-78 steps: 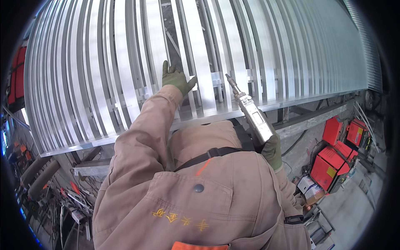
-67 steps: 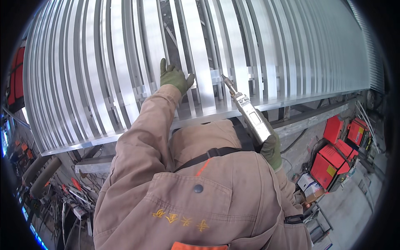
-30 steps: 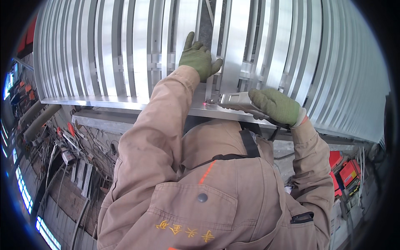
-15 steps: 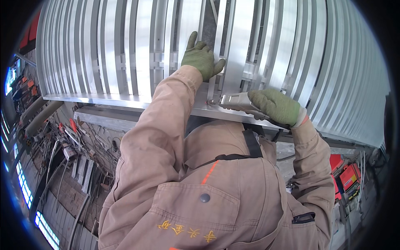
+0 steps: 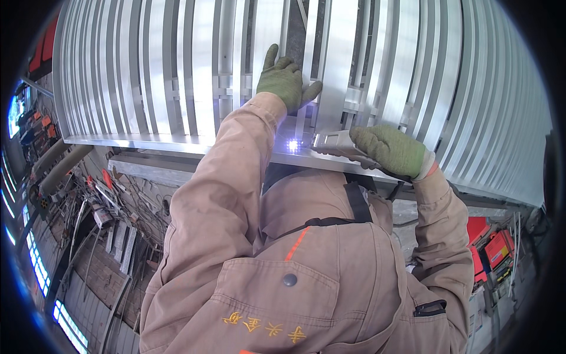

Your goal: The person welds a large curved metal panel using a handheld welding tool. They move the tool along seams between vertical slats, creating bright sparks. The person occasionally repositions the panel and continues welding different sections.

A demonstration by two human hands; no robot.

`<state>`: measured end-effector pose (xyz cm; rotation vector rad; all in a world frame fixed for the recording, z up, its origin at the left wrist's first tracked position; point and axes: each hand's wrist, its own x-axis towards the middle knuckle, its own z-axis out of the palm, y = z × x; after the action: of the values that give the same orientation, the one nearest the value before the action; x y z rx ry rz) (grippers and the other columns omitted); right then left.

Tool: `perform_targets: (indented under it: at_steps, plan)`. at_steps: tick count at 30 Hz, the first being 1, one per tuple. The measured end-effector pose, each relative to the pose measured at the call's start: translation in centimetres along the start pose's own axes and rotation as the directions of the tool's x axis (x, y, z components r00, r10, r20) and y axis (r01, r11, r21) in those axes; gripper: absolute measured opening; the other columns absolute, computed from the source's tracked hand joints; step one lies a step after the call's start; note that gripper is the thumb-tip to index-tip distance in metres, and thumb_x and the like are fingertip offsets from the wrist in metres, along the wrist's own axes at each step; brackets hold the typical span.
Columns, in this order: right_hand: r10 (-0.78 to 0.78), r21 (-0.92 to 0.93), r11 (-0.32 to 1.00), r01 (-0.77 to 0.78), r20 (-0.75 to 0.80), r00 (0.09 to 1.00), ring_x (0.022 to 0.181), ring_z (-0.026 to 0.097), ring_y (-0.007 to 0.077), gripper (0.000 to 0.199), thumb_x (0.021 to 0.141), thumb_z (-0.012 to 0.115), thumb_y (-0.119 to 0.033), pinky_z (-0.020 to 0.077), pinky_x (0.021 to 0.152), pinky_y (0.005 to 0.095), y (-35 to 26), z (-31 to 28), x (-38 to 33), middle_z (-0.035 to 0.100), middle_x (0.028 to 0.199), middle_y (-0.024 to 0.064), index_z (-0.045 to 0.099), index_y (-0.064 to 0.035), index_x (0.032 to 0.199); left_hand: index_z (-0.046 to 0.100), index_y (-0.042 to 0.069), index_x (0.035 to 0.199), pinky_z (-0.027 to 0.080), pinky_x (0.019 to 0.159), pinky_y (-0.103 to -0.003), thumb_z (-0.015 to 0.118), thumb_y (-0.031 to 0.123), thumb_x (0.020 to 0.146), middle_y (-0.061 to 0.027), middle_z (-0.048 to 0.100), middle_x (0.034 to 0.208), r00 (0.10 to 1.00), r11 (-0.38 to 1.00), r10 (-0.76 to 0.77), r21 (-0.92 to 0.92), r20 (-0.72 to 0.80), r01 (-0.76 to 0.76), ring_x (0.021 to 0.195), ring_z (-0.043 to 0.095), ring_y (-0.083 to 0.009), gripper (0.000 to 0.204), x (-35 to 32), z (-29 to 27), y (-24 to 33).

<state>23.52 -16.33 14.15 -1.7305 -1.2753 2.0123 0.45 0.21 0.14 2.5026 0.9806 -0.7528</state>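
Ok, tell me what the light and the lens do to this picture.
Head view: a white-violet flare burns out at the tool tip; the metal slats glare in daylight; the fisheye bows them toward the rim; black vignette fills the corners.

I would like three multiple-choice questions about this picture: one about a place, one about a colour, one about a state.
1. Where does the left hand rest?
A. flat on the upright metal slats
B. on the red boxes
C. on the person's own chest

2. What colour are the gloves on both hands?
A. blue
B. green
C. white

3. What is the state at the tip of the silver tool that the right hand holds?
A. dark and idle
B. covered with a cloth
C. a bright spark glows there

Answers:
1 A, the palm and spread fingers lie against the metal slats.
2 B, both gloves are olive green.
3 C, a white-violet spark shines where the tool's tip meets the bottom rail.
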Motion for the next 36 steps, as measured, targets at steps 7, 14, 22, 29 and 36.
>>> perform_targets:
  at_steps: [7, 14, 22, 29, 36]
  plan:
    - [0.167, 0.037, 0.984, -0.174, 0.144, 0.975, 0.086, 0.075, 0.0229, 0.085, 0.116, 0.049, -0.076, 0.0616, 0.082, 0.0403, -0.7, -0.9, 0.9, 0.080, 0.098, 0.0150, 0.077, -0.0017, 0.145, 0.086, 0.001, 0.130, -0.004, 0.147, -0.052, 0.034, 0.072, 0.116, -0.0119, 0.074, 0.156, 1.000, 1.000, 0.004, -0.007, -0.007, -0.004, 0.163, 0.050, -0.0224, 0.089, 0.1, 0.1, -0.1]
    - [0.159, -0.025, 0.987, -0.157, 0.114, 0.981, 0.085, 0.075, 0.0237, 0.081, 0.117, 0.049, -0.075, 0.0610, 0.082, 0.0415, -0.6, -1.0, 0.7, 0.079, 0.097, 0.0168, 0.076, -0.0052, 0.150, 0.087, 0.009, 0.132, -0.004, 0.147, -0.052, 0.026, 0.074, 0.117, -0.0090, 0.072, 0.160, 0.998, 0.999, -0.017, 0.030, 0.055, 0.015, 0.166, 0.046, -0.0221, 0.091, -0.1, -0.8, 0.3]
    - [0.161, 0.036, 0.986, -0.165, 0.100, 0.982, 0.087, 0.074, 0.0236, 0.079, 0.118, 0.048, -0.073, 0.0600, 0.083, 0.0408, -0.6, -1.0, 0.4, 0.079, 0.097, 0.0165, 0.075, -0.0071, 0.152, 0.089, 0.002, 0.121, 0.000, 0.148, -0.053, 0.040, 0.071, 0.115, -0.0118, 0.077, 0.151, 0.999, 0.999, -0.003, -0.045, -0.042, 0.001, 0.160, 0.053, -0.0238, 0.085, 0.0, 0.1, 0.0]
    - [0.150, 0.066, 0.986, -0.154, 0.067, 0.986, 0.087, 0.074, 0.0248, 0.079, 0.118, 0.048, -0.074, 0.0595, 0.084, 0.0422, -0.4, -1.1, -0.1, 0.080, 0.098, 0.0176, 0.074, -0.0074, 0.153, 0.090, 0.003, 0.115, 0.002, 0.147, -0.053, 0.042, 0.070, 0.114, -0.0119, 0.079, 0.148, 0.999, 0.999, -0.001, -0.046, -0.053, -0.001, 0.159, 0.054, -0.0239, 0.082, 0.2, 0.4, 0.0]
    - [0.126, -0.017, 0.992, -0.125, 0.063, 0.990, 0.088, 0.075, 0.0256, 0.081, 0.117, 0.049, -0.075, 0.0597, 0.085, 0.0426, 0.2, -1.4, -0.1, 0.080, 0.097, 0.0182, 0.078, -0.0054, 0.148, 0.091, 0.004, 0.111, 0.003, 0.147, -0.054, 0.046, 0.068, 0.113, -0.0134, 0.080, 0.144, 0.993, 0.998, 0.006, -0.063, -0.118, -0.014, 0.158, 0.055, -0.0246, 0.079, 0.2, 1.3, -0.3]
